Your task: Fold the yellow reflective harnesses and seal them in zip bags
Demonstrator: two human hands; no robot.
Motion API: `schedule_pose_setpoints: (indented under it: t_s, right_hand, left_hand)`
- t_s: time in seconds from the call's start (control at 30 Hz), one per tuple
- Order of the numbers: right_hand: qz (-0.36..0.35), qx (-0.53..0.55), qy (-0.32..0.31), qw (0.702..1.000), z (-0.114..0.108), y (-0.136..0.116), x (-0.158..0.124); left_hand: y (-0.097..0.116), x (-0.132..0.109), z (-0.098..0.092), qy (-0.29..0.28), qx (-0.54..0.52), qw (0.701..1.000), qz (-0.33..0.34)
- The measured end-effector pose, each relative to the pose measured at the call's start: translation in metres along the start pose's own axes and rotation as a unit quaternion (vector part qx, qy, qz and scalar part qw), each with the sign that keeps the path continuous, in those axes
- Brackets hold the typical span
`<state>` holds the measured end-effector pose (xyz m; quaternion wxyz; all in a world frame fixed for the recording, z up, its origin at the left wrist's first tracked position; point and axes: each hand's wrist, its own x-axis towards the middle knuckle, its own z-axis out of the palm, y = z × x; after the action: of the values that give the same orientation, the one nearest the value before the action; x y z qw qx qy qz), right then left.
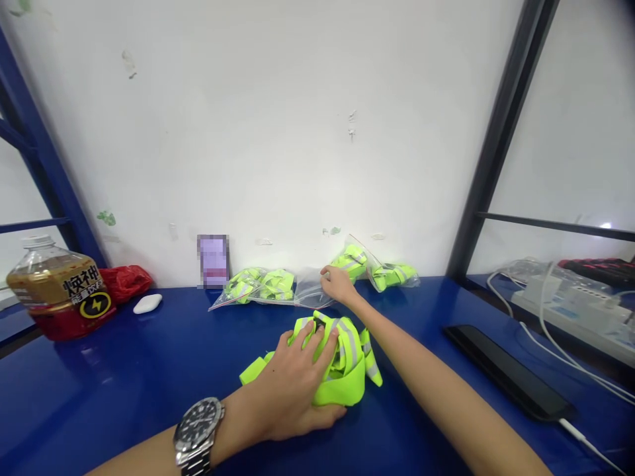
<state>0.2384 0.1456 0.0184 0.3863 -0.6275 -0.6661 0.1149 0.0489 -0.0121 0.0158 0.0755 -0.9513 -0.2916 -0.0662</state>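
A loose bundle of neon-yellow reflective straps [350, 357] lies on the blue table in front of me. My left hand [297, 377], with a metal watch [198, 426] on its wrist, grips the bundle from the left, fingers over the top and thumb low at the near side. Farther back, my right hand [338, 284] reaches to a flat clear zip bag [308, 284] and has its fingers closed at the bag's right edge. Bagged yellow straps [278, 284] lie left of that bag. Two more bagged bundles [394, 274] rest to the right, against the wall.
At the far left stands a large drink bottle [54, 287], with a red plastic bag [126, 283] behind it and a white case [147, 303] beside it. A blurred phone [213, 261] leans on the wall. At right lie a black phone [508, 370] on a cable and a power strip [580, 311].
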Motion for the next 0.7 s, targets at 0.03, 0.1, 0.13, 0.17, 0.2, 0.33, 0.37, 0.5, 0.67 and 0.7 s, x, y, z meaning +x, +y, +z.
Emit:
schedule_pose_setpoints:
  t_s: [0.03, 0.1, 0.13, 0.17, 0.2, 0.33, 0.37, 0.5, 0.67, 0.7]
  right_hand:
    - [-0.010, -0.021, -0.009, 1.000, 0.002, 0.000, 0.001]
    - [-0.029, -0.056, -0.027, 0.998, 0.002, 0.002, 0.003]
    - [-0.037, -0.070, -0.036, 0.996, 0.002, 0.004, 0.003]
    - [-0.044, -0.082, -0.043, 0.995, 0.001, 0.005, 0.003]
    - [-0.050, -0.092, -0.048, 0.993, -0.001, 0.007, 0.002]
    - [-0.075, -0.113, -0.048, 0.990, -0.007, 0.012, -0.004]
    - [-0.081, -0.114, -0.042, 0.989, -0.009, 0.012, -0.007]
    - [-0.102, -0.094, 0.006, 0.990, -0.021, 0.000, -0.021]
    - [-0.216, 0.012, -0.028, 0.976, -0.048, -0.028, -0.073]
    - [-0.253, 0.047, -0.068, 0.964, -0.053, -0.031, -0.087]
  left_hand:
    - [-0.001, -0.004, -0.003, -0.003, -0.001, 1.000, 0.006]
    - [-0.005, -0.013, -0.007, -0.008, -0.008, 1.000, 0.023]
    - [-0.009, -0.018, -0.009, -0.012, -0.014, 0.999, 0.033]
    - [-0.013, -0.024, -0.011, -0.018, -0.021, 0.999, 0.042]
    - [-0.018, -0.029, -0.014, -0.026, -0.028, 0.998, 0.051]
    - [-0.035, -0.049, -0.022, -0.041, -0.046, 0.997, 0.049]
    - [-0.038, -0.053, -0.023, -0.032, -0.049, 0.998, 0.039]
    - [-0.047, -0.058, -0.028, 0.002, -0.061, 0.998, -0.013]
    - [-0.058, -0.058, -0.027, 0.006, -0.085, 0.996, -0.039]
    - [-0.061, -0.058, -0.026, 0.008, -0.095, 0.995, -0.043]
